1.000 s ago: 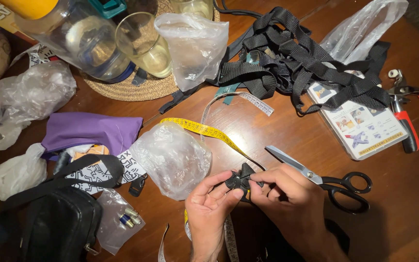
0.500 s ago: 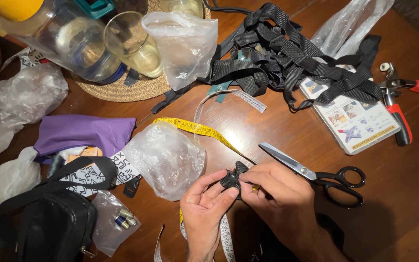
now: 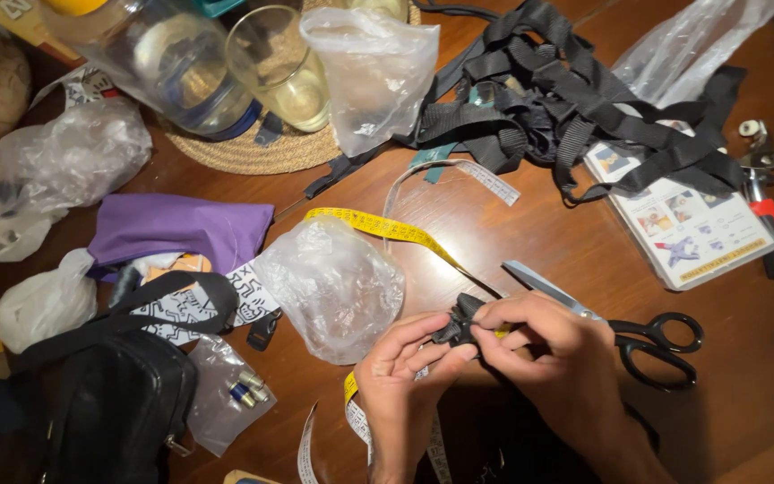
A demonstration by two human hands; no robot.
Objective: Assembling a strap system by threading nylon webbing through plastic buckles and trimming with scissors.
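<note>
My left hand (image 3: 398, 372) and my right hand (image 3: 550, 350) meet low in the middle of the wooden table, both pinching a small black plastic buckle (image 3: 460, 324) between their fingertips. A black strap appears to hang from it toward me. A yellow tape measure (image 3: 378, 226) runs across the table and passes under my hands. Black-handled scissors (image 3: 624, 324) lie just right of my right hand, blades pointing up-left. A crumpled clear plastic bag (image 3: 333, 287) sits just left of my left hand.
A heap of black webbing straps (image 3: 566, 103) lies at the back right, over an illustrated card (image 3: 687, 224). Red-handled pliers (image 3: 768, 224) sit at far right. A glass (image 3: 281, 67), jar (image 3: 176, 67) and bag stand on a woven mat (image 3: 253, 154). Purple cloth (image 3: 181, 229), black pouch (image 3: 114, 403) at left.
My hands stay together on the buckle, fingers shifting slightly. The view has drifted a little, so the table things sit slightly differently in frame.
</note>
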